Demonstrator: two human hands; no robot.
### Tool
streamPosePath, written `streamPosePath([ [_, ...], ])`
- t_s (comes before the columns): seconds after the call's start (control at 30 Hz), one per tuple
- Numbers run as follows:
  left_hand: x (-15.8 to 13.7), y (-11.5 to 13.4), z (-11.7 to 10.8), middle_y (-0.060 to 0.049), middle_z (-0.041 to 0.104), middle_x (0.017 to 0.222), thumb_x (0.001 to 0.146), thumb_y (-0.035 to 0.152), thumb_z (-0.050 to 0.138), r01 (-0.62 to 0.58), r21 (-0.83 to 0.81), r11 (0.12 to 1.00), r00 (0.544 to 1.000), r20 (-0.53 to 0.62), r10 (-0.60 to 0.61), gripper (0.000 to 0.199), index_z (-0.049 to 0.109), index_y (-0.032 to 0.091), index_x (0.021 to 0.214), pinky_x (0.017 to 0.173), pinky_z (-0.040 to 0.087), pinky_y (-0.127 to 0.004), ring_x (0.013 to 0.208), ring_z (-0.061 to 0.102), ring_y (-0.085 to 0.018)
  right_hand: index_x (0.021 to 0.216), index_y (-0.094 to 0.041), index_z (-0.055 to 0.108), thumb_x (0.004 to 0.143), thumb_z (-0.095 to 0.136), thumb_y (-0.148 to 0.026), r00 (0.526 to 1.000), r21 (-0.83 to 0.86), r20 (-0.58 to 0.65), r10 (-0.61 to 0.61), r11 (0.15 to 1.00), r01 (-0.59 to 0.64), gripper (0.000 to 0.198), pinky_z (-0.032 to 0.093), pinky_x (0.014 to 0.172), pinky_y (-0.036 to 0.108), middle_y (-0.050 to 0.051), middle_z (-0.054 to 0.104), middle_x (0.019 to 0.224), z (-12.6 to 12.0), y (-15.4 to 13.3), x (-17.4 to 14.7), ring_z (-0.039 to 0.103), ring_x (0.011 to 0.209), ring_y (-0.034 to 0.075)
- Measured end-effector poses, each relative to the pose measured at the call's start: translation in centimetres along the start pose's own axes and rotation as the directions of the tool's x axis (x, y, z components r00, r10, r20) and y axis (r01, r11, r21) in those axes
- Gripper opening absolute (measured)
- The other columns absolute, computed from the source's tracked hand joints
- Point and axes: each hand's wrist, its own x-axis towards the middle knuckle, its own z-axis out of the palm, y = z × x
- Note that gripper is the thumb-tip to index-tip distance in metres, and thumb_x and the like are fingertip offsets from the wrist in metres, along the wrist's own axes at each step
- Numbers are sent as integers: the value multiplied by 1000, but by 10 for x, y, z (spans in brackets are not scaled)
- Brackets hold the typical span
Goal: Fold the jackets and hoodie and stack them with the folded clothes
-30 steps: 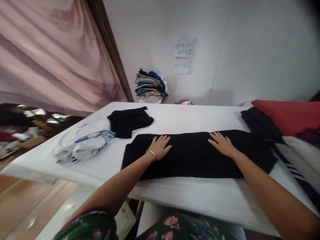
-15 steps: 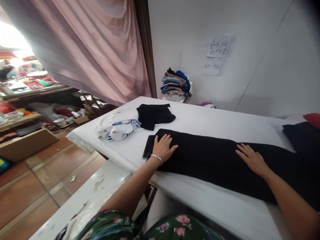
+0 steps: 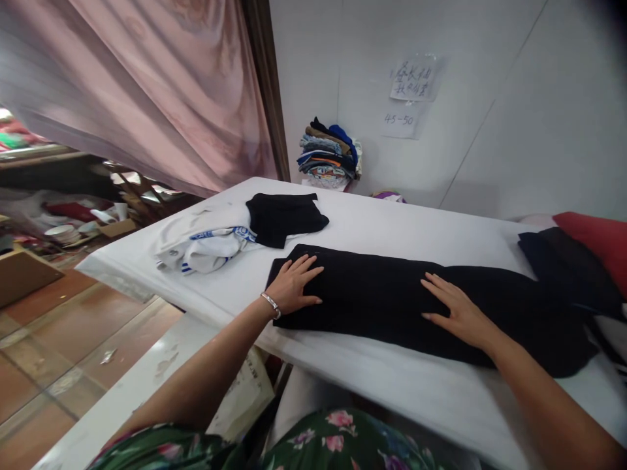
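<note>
A long black garment (image 3: 372, 294), which looks like trousers folded lengthwise, lies stretched along the front of the white table (image 3: 392, 228). My left hand (image 3: 294, 284) rests flat on its left end, fingers spread, a silver bracelet on the wrist. Farther right, my right hand (image 3: 458, 310) lies on the same cloth near its middle, fingers apart and palm down. Neither hand grips anything. Beyond my left hand are a black piece of clothing (image 3: 287, 219) and a crumpled white garment with blue trim (image 3: 210, 248), touching each other.
Against the wall stands a stack of folded clothes (image 3: 328, 153). Dark cloth (image 3: 568, 267) and a red item (image 3: 592, 245) lie at the table's right end. A pink curtain (image 3: 196, 98) hangs at the left. Handwritten papers (image 3: 411, 81) are on the wall.
My view has turned slightly right. The left end of the black garment now looks more even under my left hand, and its right end has come into view. Both hands remain flat on it.
</note>
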Motion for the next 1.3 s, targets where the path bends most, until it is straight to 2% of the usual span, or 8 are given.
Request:
streamPosePath([
  [0.23, 15, -9, -8, -6, 48, 141, 74, 19, 59, -42, 138, 990, 999, 25, 39, 56, 52, 27, 130, 113, 11, -52, 133, 38, -24, 141, -30, 39, 83, 48, -24, 999, -15, -31, -33, 999, 32, 59, 32, 111, 44, 1, 33, 150, -7, 24, -4, 35, 135, 24],
  [0.43, 41, -11, -24, 0, 68, 114, 84, 30, 48, 19, 57, 998, 996, 83, -24, 29, 67, 28, 105, 108, 28, -40, 108, 60, -19, 133, -28, 51, 83, 47, -21, 991, 155, -81, 108, 983, -95, 51, 39, 107, 40, 1, 58, 131, -16, 37, 17, 53, 121, 21],
  [0.53, 48, -9, -31, -1, 72, 104, 83, 46, 49, 124, -6, 992, 983, 139, -122, 37, 67, 27, 109, 91, 43, -30, 98, 64, -20, 125, -26, 59, 84, 49, -26, 971, 226, -132, 198, 960, -165, 43, 43, 103, 41, 1, 66, 119, -22, 40, 30, 60, 112, 23],
  [0.67, 47, 3, -26, -9, 65, 121, 75, 54, 61, 62, 159, 985, 994, 74, -75, 66, 50, 22, 133, 103, 32, -44, 111, 58, -28, 117, -25, 65, 82, 51, -24, 954, 242, -181, 239, 951, -192, 38, 43, 102, 41, 1, 68, 114, -28, 40, 42, 61, 110, 24],
  [0.77, 45, 10, -15, -12, 55, 132, 73, 48, 66, -29, 261, 965, 1000, 0, 30, 69, 47, 22, 134, 108, 19, -52, 117, 53, -30, 119, -27, 63, 83, 50, -24, 949, 202, -198, 244, 958, -204, 38, 44, 102, 42, 1, 68, 115, -29, 37, 42, 61, 111, 23],
  [0.97, 47, 6, -5, -9, 64, 112, 81, 34, 58, -95, 343, 934, 984, -107, 140, 35, 62, 20, 112, 105, 25, -44, 106, 57, -26, 138, -26, 44, 82, 58, -32, 994, 17, -80, 78, 997, -76, 58, 43, 101, 41, 4, 54, 135, -23, 30, 26, 53, 121, 25],
  [1.13, 50, 2, -4, -9, 62, 118, 79, 29, 57, -116, 319, 941, 986, -75, 147, 41, 59, 20, 118, 103, 28, -43, 109, 55, -26, 145, -20, 32, 82, 59, -29, 995, -172, -46, 88, 980, -95, 69, 44, 96, 43, 11, 54, 134, -22, 29, 26, 55, 117, 29],
  [1.3, 53, 2, -10, -8, 58, 128, 78, 49, 59, -96, 210, 973, 995, 33, 91, 54, 56, 22, 124, 96, 37, -38, 117, 52, -27, 143, -23, 36, 82, 52, -21, 987, -265, 17, 157, 953, -147, 62, 47, 89, 39, 8, 56, 133, -23, 32, 37, 57, 114, 29],
])
